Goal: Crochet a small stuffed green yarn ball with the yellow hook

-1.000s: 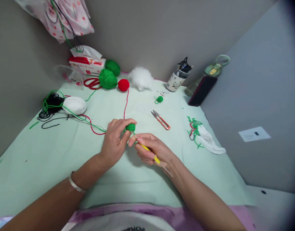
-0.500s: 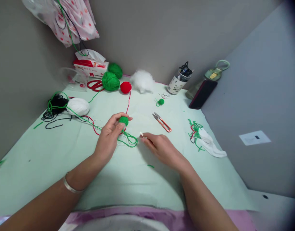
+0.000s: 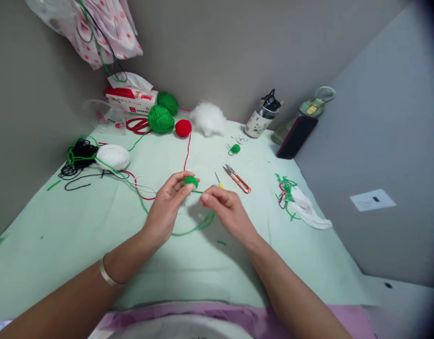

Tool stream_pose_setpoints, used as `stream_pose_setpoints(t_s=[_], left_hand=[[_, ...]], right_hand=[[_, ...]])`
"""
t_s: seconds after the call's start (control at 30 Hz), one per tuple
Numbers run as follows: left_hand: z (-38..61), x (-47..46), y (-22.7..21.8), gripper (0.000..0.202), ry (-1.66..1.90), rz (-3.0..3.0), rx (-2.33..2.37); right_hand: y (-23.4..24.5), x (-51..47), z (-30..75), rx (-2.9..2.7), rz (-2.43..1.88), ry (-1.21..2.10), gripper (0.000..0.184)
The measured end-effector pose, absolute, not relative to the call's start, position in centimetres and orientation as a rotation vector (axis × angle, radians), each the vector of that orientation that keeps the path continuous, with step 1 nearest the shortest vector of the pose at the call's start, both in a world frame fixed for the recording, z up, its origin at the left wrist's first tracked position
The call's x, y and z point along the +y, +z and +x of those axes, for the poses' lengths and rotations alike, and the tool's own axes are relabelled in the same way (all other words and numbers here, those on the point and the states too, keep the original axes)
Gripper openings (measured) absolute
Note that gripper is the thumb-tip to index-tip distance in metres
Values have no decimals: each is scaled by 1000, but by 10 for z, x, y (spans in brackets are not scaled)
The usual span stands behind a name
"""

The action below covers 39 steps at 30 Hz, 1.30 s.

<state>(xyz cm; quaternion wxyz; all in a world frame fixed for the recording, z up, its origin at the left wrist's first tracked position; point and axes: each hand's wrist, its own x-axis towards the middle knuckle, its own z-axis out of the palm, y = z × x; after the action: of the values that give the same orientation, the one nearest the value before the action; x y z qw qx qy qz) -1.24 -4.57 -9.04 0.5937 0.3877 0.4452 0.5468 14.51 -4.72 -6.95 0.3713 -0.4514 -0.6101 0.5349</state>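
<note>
My left hand [image 3: 167, 200] is closed around a small rounded green crocheted piece [image 3: 191, 181], its thumb pressed on the near side. From that piece a short taut length of green yarn [image 3: 198, 191] runs to my right hand [image 3: 222, 207], whose thumb and fingers pinch it. A loose green yarn loop [image 3: 202, 223] hangs below the hands towards the cloth. Just beyond my right hand lies a thin crochet hook [image 3: 220, 182] with a yellow handle, partly hidden by the knuckles. Beside it rest orange-handled thread snips [image 3: 238, 179], blades apart.
Green yarn balls [image 3: 160, 118], a red yarn ball [image 3: 183, 128] and white stuffing [image 3: 208, 118] stand at the back. White yarn [image 3: 113, 157] and black yarn [image 3: 83, 149] lie left. A pen cup [image 3: 258, 123], a phone [image 3: 297, 136] and yarn scraps [image 3: 287, 188] are right.
The crochet hook has left my right hand and lies on the cloth. That hand has moved left and pinches green yarn. My left hand has shifted slightly right with the green piece.
</note>
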Motion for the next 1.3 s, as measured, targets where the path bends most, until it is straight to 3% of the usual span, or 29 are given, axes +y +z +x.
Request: stream_pose_setpoints(t_s=[0.07, 0.17, 0.27, 0.47, 0.57, 0.83, 1.17, 1.3], left_hand=[[-13, -45, -91, 26, 1265, 896, 1027], [-12, -46, -93, 25, 1242, 900, 1004], [-10, -48, -95, 23, 1265, 928, 977], [-9, -49, -96, 22, 1269, 1051, 995], [-9, -49, -97, 23, 1240, 1094, 1028], [-9, -52, -98, 23, 1147, 1160, 1022], [-17, -42, -97, 23, 1112, 1089, 1010], [-15, -41, -98, 21, 1165, 1138, 1103]], right_hand=[[-67, -47, 149, -1474, -1105, 1171, 28], [-63, -47, 149, -1287, -916, 1344, 31], [-63, -47, 147, -1206, -987, 1412, 25], [-68, -43, 149, -1600, -1322, 1197, 25], [-71, -44, 150, -1750, -1393, 1131, 37], [-74, -46, 147, -1716, -1534, 954, 35], [-68, -55, 148, -1981, -1287, 894, 22], [-69, -62, 139, -2015, -1252, 875, 26]])
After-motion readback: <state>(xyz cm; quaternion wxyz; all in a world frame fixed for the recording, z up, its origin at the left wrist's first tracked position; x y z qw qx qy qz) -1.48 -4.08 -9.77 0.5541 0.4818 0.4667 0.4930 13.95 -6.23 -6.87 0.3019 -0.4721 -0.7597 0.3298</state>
